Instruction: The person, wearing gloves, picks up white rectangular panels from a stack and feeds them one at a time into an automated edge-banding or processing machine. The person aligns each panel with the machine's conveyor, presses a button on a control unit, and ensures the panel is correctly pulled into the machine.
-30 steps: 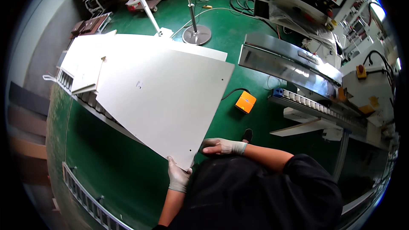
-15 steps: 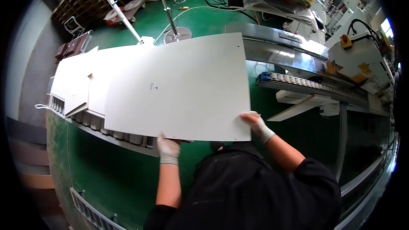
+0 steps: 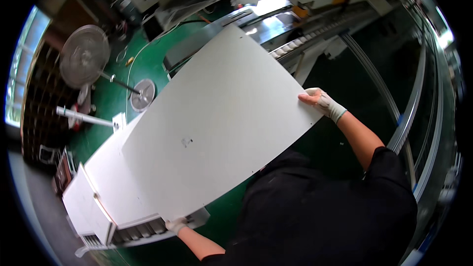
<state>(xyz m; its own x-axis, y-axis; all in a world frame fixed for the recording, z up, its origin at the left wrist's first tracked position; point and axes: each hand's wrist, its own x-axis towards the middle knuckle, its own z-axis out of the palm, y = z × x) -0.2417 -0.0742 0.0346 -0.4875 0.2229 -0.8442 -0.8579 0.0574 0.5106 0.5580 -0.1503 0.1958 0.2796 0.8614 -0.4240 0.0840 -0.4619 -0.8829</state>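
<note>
A large white panel [image 3: 217, 103] with small holes along its edges and a small printed mark spans the middle of the view. My right hand [image 3: 319, 101], in a pale fingertip-free glove, grips its right end, thumb on top and the other fingers mostly underneath. At the panel's near left edge is my left hand [image 3: 176, 225], gloved too; its fingers go under the edge and are partly hidden. Beneath the panel's left part lie other white boards [image 3: 113, 187] on a roller conveyor [image 3: 143, 234].
A pedestal fan [image 3: 84, 56] with a round base [image 3: 143, 95] stands at the far left, near a white post [image 3: 88, 117]. Beyond the panel lies a metal machine bed [image 3: 197, 44] with a roller rail [image 3: 295, 45]. Metal rails [image 3: 414, 118] run along the right.
My view has swung to the right, so the fan and boards appear farther left. The panel now slants up to the right, with both hands still at its edges.
</note>
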